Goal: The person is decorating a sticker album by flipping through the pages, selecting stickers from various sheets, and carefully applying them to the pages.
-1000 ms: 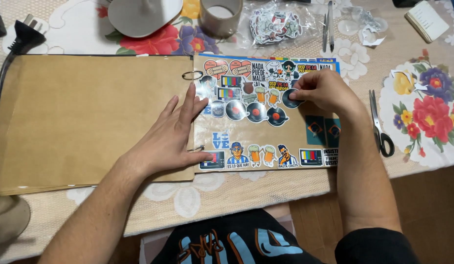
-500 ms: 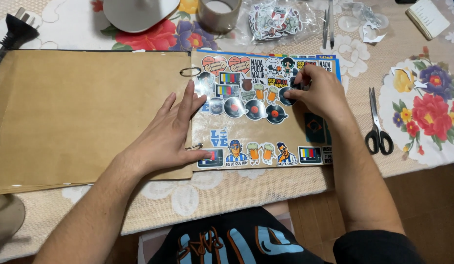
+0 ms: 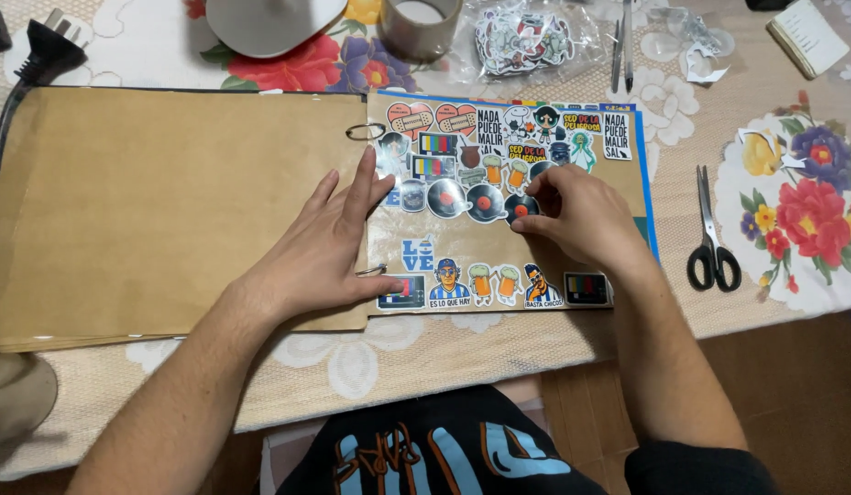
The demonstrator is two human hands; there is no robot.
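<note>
Step in hand, judged: fixing round record sticker (image 3: 521,207) onto album page (image 3: 462,243) lying on table (image 3: 499,344). Right hand (image 3: 586,215) – fingertips pinching sticker edge. Left hand (image 3: 329,247) – flat, released, steadying page near ring (image 3: 370,270). Next move likely calls for firm press, smoothing.

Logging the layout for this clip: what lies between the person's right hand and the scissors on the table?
In the head view, between the right hand and the black-handled scissors lie only the sticker page's bare right margin with its blue edge, then a strip of lace tablecloth.
</note>
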